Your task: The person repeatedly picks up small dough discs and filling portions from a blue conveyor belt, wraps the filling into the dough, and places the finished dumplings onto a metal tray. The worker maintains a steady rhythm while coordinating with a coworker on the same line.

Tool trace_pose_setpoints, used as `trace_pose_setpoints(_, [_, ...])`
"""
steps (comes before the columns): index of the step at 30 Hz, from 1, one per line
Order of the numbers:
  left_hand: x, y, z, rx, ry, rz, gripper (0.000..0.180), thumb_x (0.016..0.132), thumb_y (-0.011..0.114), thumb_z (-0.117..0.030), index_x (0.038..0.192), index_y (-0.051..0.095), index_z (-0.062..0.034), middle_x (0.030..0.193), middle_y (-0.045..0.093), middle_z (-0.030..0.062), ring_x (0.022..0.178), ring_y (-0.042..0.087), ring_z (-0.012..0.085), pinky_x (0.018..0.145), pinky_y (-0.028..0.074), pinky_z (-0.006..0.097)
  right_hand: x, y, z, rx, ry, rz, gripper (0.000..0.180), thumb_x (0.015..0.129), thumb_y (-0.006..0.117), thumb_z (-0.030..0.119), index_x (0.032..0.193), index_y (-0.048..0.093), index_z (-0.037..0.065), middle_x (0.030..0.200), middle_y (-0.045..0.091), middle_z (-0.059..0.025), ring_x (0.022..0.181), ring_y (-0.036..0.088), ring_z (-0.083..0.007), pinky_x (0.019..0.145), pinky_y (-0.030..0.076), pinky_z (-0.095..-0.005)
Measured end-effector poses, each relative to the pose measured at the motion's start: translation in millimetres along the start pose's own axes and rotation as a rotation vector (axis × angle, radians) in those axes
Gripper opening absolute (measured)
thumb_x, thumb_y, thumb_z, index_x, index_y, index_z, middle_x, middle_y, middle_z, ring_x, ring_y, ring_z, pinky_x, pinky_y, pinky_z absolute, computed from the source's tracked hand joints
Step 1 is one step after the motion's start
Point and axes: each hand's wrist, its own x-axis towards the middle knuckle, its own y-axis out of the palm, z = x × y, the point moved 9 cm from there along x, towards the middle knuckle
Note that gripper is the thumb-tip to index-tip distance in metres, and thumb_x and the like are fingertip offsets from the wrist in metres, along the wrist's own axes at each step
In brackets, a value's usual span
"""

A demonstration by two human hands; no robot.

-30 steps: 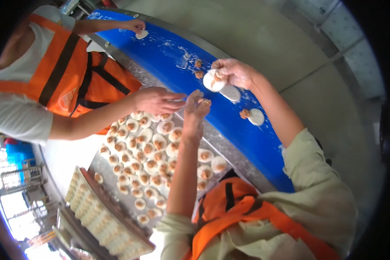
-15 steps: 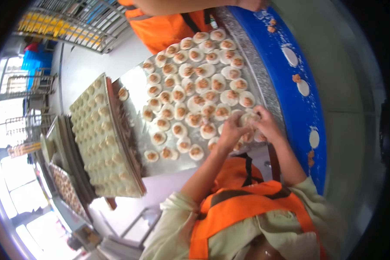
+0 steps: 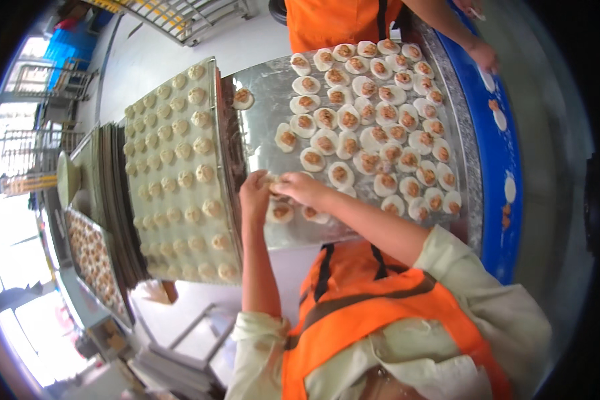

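Between my hands, near the left side of the metal table (image 3: 263, 137), is a small pale dough bun (image 3: 273, 185), mostly covered by fingers. My left hand (image 3: 253, 195) is closed round one side of it. From the right, my right hand (image 3: 301, 189) pinches its top, and the arm reaches across the table's front. Many flat dough rounds topped with brown filling (image 3: 349, 119) are spread over the metal, some overlapping. A few filled rounds (image 3: 281, 213) lie just under my hands.
Left of the table stands a tray stack, its top tray (image 3: 155, 212) bearing rows of shaped buns. A blue conveyor belt (image 3: 499, 230) runs along the right with dough rounds and filling. Across the table, a co-worker in an orange apron (image 3: 340, 23) has a hand (image 3: 485, 57) over the belt.
My hands have moved left, from the table's right front to near the tray stack, with dough between them. The view has shifted. The co-worker's hand now reaches onto the belt.
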Motion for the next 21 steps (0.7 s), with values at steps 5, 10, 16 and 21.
trace_pose_setpoints(5, [24.7, -9.9, 15.3, 0.397, 0.185, 0.071, 0.029, 0.063, 0.048, -0.006, 0.089, 0.054, 0.0058, 0.075, 0.056, 0.0114, 0.064, 0.05, 0.0173, 0.062, 0.042, 0.03, 20.3, -4.8, -10.4, -0.439, -0.353, -0.214, 0.029, 0.07, 0.054, 0.027, 0.068, 0.056, -0.001, 0.059, 0.055, -0.0171, 0.055, 0.056, -0.0238, 0.053, 0.044, -0.0353])
trace_pose_setpoints(10, [-11.6, -41.4, -22.9, 0.437, 0.304, -0.254, 0.032, 0.076, 0.041, -0.002, 0.105, 0.047, 0.0085, 0.106, 0.05, 0.0178, 0.093, 0.051, 0.0251, 0.079, 0.04, 0.03, -119.4, -118.4, 15.2, -0.269, -0.394, -0.438, 0.017, 0.075, 0.049, 0.005, 0.089, 0.056, -0.001, 0.082, 0.058, -0.0118, 0.07, 0.055, -0.0188, 0.065, 0.046, -0.0293])
trace_pose_setpoints(16, [-21.6, -23.8, -62.1, 0.216, 0.296, -0.292, 0.029, 0.075, 0.045, 0.0, 0.103, 0.049, 0.0062, 0.101, 0.053, 0.0176, 0.092, 0.051, 0.0269, 0.081, 0.04, 0.035, -369.2, -377.4, -32.1, -0.668, -0.103, -1.716, 0.013, 0.072, 0.052, 0.016, 0.071, 0.057, 0.004, 0.069, 0.058, -0.0136, 0.065, 0.057, -0.0229, 0.059, 0.044, -0.0363])
trace_pose_setpoints(21, [-33.7, 85.1, -100.9, 0.219, 0.28, -0.043, 0.026, 0.075, 0.049, 0.001, 0.1, 0.051, 0.0053, 0.095, 0.054, 0.0143, 0.087, 0.051, 0.0234, 0.078, 0.04, 0.032, -378.6, -468.7, -47.3, -0.755, 0.552, -1.457, 0.023, 0.062, 0.06, 0.018, 0.081, 0.062, 0.005, 0.078, 0.06, -0.0158, 0.074, 0.058, -0.0287, 0.064, 0.046, -0.0365])
